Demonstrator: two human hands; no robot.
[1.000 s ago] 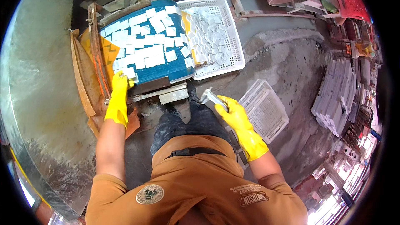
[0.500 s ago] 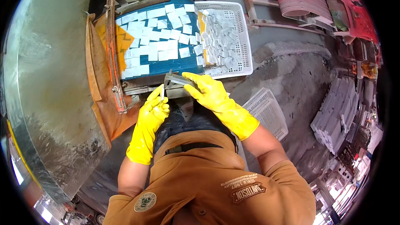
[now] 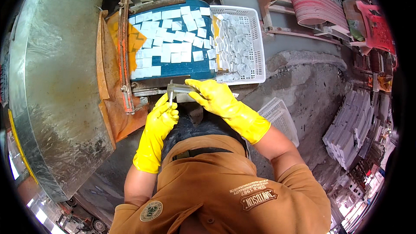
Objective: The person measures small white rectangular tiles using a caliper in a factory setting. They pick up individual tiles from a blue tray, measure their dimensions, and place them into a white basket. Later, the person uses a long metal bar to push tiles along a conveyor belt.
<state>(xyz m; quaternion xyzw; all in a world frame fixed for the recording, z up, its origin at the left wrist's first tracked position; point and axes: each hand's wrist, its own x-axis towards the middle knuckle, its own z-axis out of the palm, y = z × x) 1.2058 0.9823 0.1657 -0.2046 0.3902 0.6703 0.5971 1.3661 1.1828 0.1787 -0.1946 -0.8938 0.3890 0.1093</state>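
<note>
Both hands wear long yellow rubber gloves and meet in front of my waist. My right hand (image 3: 211, 97) is closed around a metal vernier caliper (image 3: 182, 88), its jaws pointing left. Pinched upright in my left hand (image 3: 161, 119) is a small white tile (image 3: 171, 97), seen edge-on at the caliper jaws. Whether the jaws touch both its faces I cannot tell. Just beyond the hands, many square white tiles (image 3: 166, 53) lie scattered in rough rows on a blue conveyor belt (image 3: 197, 68).
A white plastic crate (image 3: 261, 60) heaped with tiles stands at the belt's right end. Another white crate (image 3: 284, 119) sits on the floor to the right, near stacked pale slabs (image 3: 350, 125). An orange-red metal bar (image 3: 123, 56) crosses the belt's left end, beside a big grey panel (image 3: 65, 69).
The caliper has tilted more level, and its jaws have come closer around the tile in my left hand. The whole view has shifted slightly.
</note>
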